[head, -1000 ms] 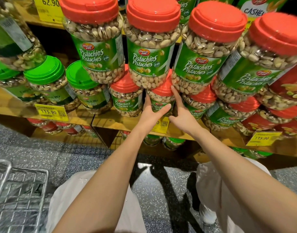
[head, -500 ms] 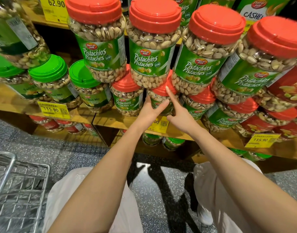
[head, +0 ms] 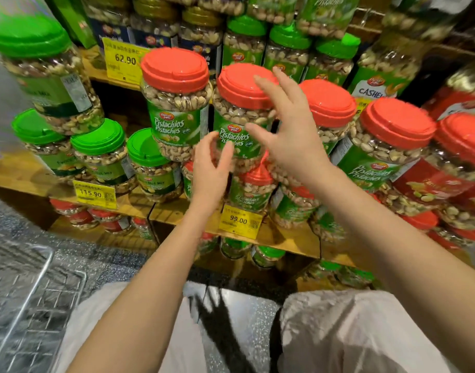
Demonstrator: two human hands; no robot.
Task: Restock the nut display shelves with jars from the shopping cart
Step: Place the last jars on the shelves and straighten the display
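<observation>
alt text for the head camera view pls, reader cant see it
A person's left hand and right hand hover, holding nothing, before a red-lidded pistachio jar stacked on a wooden shelf. Green-lidded nut mix jars stand at left; a wire cart shows lower left.

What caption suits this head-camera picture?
Both open, left hand and right hand frame a red-lidded pistachio jar stacked above the wooden shelf.

clear plastic jars (head: 177, 114) with glossy red lids (head: 175, 69), wooden shelf (head: 174, 214), wire metal cart (head: 29, 300)
</observation>
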